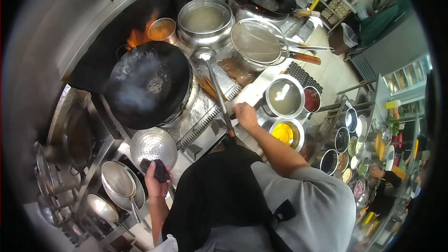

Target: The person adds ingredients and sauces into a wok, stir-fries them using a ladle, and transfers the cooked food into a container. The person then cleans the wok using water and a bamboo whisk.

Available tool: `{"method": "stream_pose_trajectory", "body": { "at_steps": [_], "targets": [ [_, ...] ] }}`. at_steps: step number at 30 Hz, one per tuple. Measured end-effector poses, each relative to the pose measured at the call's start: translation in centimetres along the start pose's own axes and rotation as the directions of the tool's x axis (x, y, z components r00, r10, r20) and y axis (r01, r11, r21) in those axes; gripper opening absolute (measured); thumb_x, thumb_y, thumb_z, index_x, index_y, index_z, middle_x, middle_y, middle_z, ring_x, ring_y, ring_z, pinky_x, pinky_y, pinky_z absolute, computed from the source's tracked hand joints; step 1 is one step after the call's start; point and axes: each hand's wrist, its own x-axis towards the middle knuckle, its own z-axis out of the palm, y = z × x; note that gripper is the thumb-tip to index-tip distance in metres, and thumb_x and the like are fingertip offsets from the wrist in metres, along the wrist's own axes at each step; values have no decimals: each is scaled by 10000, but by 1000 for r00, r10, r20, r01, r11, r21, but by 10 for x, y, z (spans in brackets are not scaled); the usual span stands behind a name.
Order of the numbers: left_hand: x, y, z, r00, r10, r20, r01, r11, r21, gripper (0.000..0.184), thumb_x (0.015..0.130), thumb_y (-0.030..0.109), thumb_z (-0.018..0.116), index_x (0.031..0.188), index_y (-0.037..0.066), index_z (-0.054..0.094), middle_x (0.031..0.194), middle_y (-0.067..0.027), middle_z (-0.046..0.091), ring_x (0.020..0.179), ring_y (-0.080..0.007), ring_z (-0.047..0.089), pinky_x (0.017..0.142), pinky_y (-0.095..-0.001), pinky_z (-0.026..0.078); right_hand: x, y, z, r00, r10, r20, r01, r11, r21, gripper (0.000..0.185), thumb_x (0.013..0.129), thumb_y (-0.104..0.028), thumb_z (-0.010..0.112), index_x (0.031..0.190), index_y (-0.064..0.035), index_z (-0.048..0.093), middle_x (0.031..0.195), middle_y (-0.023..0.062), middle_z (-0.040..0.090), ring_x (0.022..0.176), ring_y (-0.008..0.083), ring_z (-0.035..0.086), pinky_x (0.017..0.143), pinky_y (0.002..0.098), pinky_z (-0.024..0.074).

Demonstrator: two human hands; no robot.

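My left hand is closed around a dark, bunched-up cloth. Just beyond it lies a perforated metal skimmer, partly covered by the cloth. A large black wok smokes on the burner at left, with flames behind its far rim. My right hand is over the counter with its fingers curled in; whatever they hold, if anything, is hidden. Close to its left runs the long handle of a ladle, whose bowl rests near the wok. A bamboo brush lies beside that handle.
A stockpot and a wire strainer with a wooden handle stand at the back. Pots of clear liquid and yellow oil are at right. Another wok sits farther off. A co-worker's hand shows far right.
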Motion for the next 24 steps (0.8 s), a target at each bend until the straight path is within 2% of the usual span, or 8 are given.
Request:
{"method": "stream_pose_trajectory", "body": {
  "at_steps": [3,6,8,14,17,20,23,24],
  "targets": [
    [0,-8,-4,1000,8,-24,-7,1000,7,402,1014,432,626,1104,40,626,794,-153,693,577,-271,657,446,-328,486,-12,63,-10,973,7,232,72,943,-326,457,1017,-367,559,834,-5,770,840,261,728,814,460,726,801,547,581],
    [2,-14,1,997,-43,-57,45,998,34,394,1002,396,642,1127,23,623,816,-166,701,588,-267,673,450,-313,502,-28,98,21,715,130,687,366,768,-526,404,1014,-273,489,1220,-17,725,1326,223,693,1225,363,675,1021,505,543],
    [-2,-13,18,998,-19,-52,24,996,84,376,993,358,646,1144,16,614,829,-174,704,595,-276,682,454,-318,510,-42,133,62,656,-77,751,625,613,-483,581,1073,-227,376,1620,-30,353,1673,155,384,1582,303,298,1254,525,276],
    [-3,2,83,994,105,-21,-92,938,334,350,942,116,669,1249,-21,571,955,-186,724,682,-277,727,579,-359,605,-11,171,126,693,17,721,566,608,-557,538,1095,-263,346,1605,-109,416,1688,65,383,1600,259,262,1286,519,201],
    [6,10,110,966,186,177,-257,666,701,434,897,65,719,1306,-19,601,1078,-141,725,887,-209,723,820,-323,597,-8,177,137,741,25,671,455,717,-528,466,1048,-254,459,1467,-98,588,1568,113,529,1526,262,394,1260,485,264],
    [32,13,133,708,464,533,-604,6,797,697,823,56,750,1481,1,525,1446,-214,599,1375,-322,568,1150,-393,448,16,169,135,531,225,817,535,659,-529,599,1040,-339,456,1602,-130,428,1712,64,349,1622,255,213,1268,518,269],
    [58,18,150,712,465,527,-574,-48,818,764,790,83,754,1505,-3,499,1540,-231,524,1422,-387,519,1172,-414,439,12,169,115,595,116,796,396,819,-415,622,1022,-325,468,1612,-138,412,1716,101,333,1621,269,219,1260,502,297],
    [63,22,154,760,422,494,-517,-69,853,748,793,116,739,1497,2,511,1530,-245,525,1372,-405,551,1140,-422,464,-4,176,106,727,12,686,367,838,-404,642,1004,-315,493,1613,-133,407,1654,168,422,1552,324,374,1217,482,380]
  ]
}}
